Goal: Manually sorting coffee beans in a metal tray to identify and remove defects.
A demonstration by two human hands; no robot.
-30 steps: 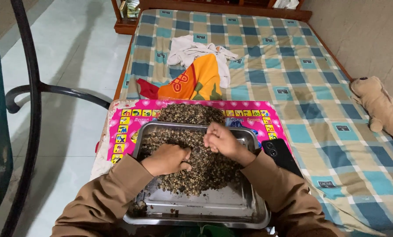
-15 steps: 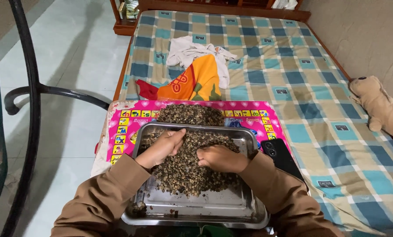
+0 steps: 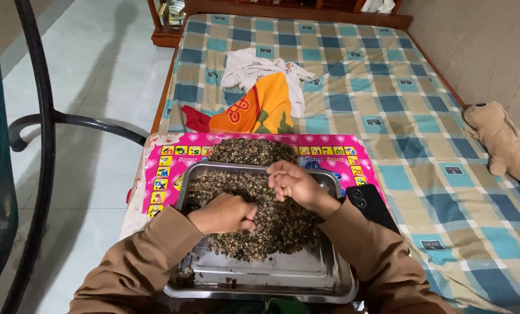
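A rectangular steel tray (image 3: 295, 279) holds a heap of small brown-green beans (image 3: 271, 224). My left hand (image 3: 225, 214) rests curled in the beans at the heap's left side, fingers closed around some of them. My right hand (image 3: 292, 181) is lifted over the tray's far edge, fingers cupped with beans in the palm. A second pile of beans (image 3: 252, 151) lies behind the tray on a pink picture mat (image 3: 165, 166). Both my arms wear brown sleeves.
A black phone (image 3: 371, 204) lies to the right of the tray. Behind the mat, orange and white clothes (image 3: 263, 93) are spread on the checked bedsheet (image 3: 388, 87). A tan plush toy (image 3: 501, 142) is at the right. A black metal chair frame (image 3: 42, 125) stands at the left.
My right hand rose from the heap toward the tray's far edge with beans. My left hand drew back from the far side and closed into the heap's left side.
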